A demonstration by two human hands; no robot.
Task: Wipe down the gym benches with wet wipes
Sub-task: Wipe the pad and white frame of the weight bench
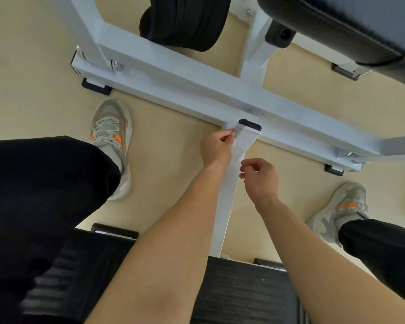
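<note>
Pinched the thin white wet wipe taut between left hand and right hand over the white painted steel frame bar — probably best kept stretched, drawn lengthwise.

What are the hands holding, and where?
A wipe: the left hand pinches its far end, the right hand its near end.

The left hand and right hand each pinch a white wipe stretched along the white bench bar.
</note>
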